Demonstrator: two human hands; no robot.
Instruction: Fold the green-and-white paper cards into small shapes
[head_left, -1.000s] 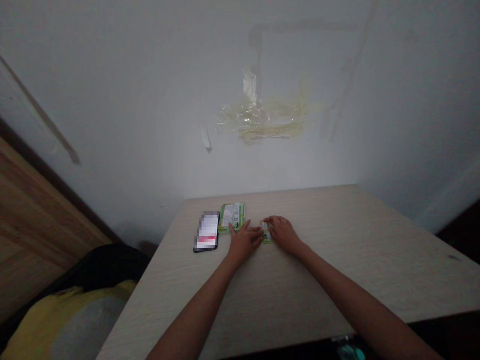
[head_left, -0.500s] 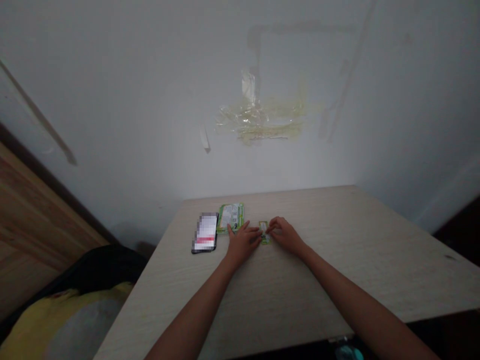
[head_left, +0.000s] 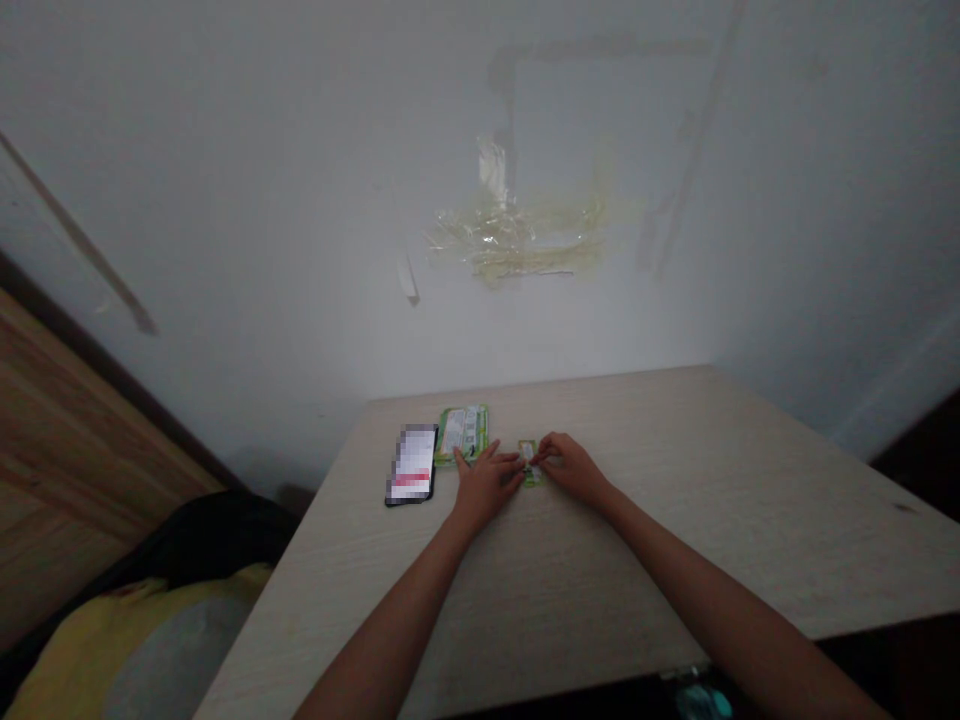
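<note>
My left hand [head_left: 486, 486] lies flat, fingers spread, touching the small green packet [head_left: 529, 464] on the bench [head_left: 675, 520]. My right hand [head_left: 571, 466] pinches it; it could slip or tear.

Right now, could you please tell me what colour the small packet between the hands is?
The small packet is green with a white patch, seen in the head view.

A phone [head_left: 412, 464] lies beside a green packet [head_left: 464, 432] on the table [head_left: 675, 500]
</note>
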